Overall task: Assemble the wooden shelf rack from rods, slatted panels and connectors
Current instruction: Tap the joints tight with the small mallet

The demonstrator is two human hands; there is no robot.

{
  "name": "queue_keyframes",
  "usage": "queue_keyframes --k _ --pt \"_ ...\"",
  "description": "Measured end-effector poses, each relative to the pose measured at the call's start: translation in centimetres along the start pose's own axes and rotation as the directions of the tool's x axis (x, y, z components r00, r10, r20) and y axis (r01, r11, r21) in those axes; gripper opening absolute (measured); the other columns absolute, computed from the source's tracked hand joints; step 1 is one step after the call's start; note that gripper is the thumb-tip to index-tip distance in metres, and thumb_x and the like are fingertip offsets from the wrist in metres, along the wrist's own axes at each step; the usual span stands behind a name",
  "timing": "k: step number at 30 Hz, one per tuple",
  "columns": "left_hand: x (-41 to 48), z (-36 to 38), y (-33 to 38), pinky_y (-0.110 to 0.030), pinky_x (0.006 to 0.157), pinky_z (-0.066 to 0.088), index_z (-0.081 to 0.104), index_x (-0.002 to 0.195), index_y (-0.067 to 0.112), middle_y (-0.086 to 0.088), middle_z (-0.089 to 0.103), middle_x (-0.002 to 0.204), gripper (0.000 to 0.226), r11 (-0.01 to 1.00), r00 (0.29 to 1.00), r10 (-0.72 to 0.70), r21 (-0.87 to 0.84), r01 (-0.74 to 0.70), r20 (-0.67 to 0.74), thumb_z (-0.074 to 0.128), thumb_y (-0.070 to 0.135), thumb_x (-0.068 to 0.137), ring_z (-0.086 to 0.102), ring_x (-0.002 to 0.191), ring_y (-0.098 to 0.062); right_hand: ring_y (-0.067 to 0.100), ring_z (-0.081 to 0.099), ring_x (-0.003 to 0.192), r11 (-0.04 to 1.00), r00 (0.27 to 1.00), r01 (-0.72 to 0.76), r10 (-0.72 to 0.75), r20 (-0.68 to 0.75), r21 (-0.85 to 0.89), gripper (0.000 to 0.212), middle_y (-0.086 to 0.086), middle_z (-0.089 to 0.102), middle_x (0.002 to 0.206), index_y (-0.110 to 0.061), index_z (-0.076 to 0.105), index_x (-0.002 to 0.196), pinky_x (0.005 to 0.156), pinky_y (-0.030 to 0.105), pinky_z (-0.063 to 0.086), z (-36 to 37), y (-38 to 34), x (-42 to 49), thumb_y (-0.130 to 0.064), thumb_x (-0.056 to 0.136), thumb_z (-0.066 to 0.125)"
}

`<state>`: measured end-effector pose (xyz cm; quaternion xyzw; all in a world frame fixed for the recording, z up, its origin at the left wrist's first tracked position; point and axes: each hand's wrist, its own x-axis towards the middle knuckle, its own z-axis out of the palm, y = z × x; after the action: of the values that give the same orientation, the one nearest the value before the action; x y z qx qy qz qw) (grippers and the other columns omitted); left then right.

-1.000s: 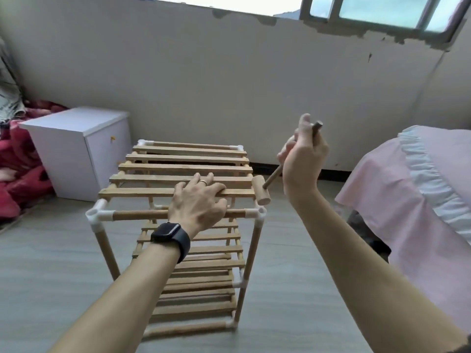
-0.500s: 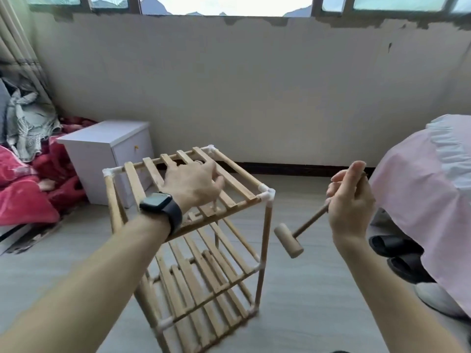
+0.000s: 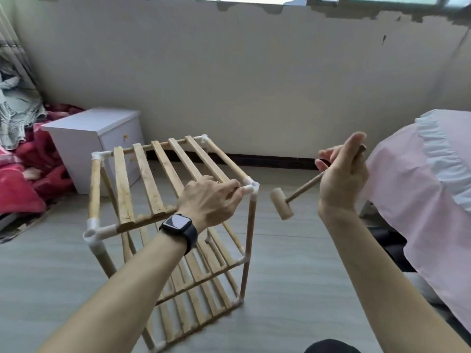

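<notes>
The shelf rack (image 3: 153,179) stands on the floor (image 3: 293,289) under the left hand (image 3: 207,202), whose grip curls over its top rod (image 3: 224,161) right by the corner connector (image 3: 251,188). Just right of that, the right hand (image 3: 340,179) has its grip clasped round a mallet (image 3: 281,203) by the handle, with the head drooping beside the corner.

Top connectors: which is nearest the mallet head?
The rightmost top connector, by the left hand, beside the mallet head; the other three sit farther left.
</notes>
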<state>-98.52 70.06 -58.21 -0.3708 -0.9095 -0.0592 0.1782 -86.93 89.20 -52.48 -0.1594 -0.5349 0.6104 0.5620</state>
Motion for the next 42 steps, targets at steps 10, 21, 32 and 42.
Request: queue_keyframes --k 10,21,32,42 --pt "-2.0 0.0 -2.2 -0.040 0.094 0.041 0.032 0.152 0.036 -0.003 0.060 0.138 0.061 0.996 0.997 -0.072 0.042 0.074 -0.041 0.002 0.049 0.101 0.047 0.132 -0.021 0.005 0.038 0.052 0.989 0.968 0.134 -0.118 0.223 -0.057 0.037 -0.017 0.041 0.052 -0.023 0.042 0.073 0.056 0.029 0.037 10.5 -1.8 -1.5 -0.036 0.108 0.041" --pt "-1.7 0.4 -2.0 -0.040 0.107 0.039 0.031 0.155 0.038 -0.003 0.050 0.151 0.056 0.995 0.996 -0.093 0.022 0.093 -0.012 0.009 0.047 0.104 0.032 0.149 -0.021 0.003 0.039 0.045 0.960 0.933 0.236 -0.181 0.310 -0.150 0.036 -0.017 0.043 0.048 -0.019 0.040 0.074 0.050 0.021 0.033 12.2 1.0 -3.4 -0.026 0.109 0.041" --pt "-1.8 0.4 -2.4 -0.039 0.094 0.049 0.035 0.153 0.038 -0.002 0.055 0.146 0.062 0.993 0.994 -0.108 0.044 0.108 0.000 0.005 0.050 0.101 0.038 0.145 -0.022 0.011 0.050 0.052 0.941 0.955 0.120 -0.023 0.294 -0.317 0.047 -0.003 0.050 0.059 -0.022 0.067 0.095 0.052 0.025 0.044 -0.6 -0.9 -2.4 -0.059 0.102 0.038" --pt "-2.0 -0.5 -1.4 -0.040 0.101 0.041 0.033 0.155 0.025 -0.003 0.053 0.149 0.068 0.989 0.992 -0.128 0.076 0.128 0.003 0.004 0.049 0.099 0.040 0.144 -0.021 0.009 0.057 0.063 0.841 0.781 0.093 0.270 0.563 -0.533 0.022 0.000 0.072 0.096 -0.019 0.060 0.118 0.059 0.023 0.049 -6.3 1.7 -6.0 -0.006 0.104 0.048"
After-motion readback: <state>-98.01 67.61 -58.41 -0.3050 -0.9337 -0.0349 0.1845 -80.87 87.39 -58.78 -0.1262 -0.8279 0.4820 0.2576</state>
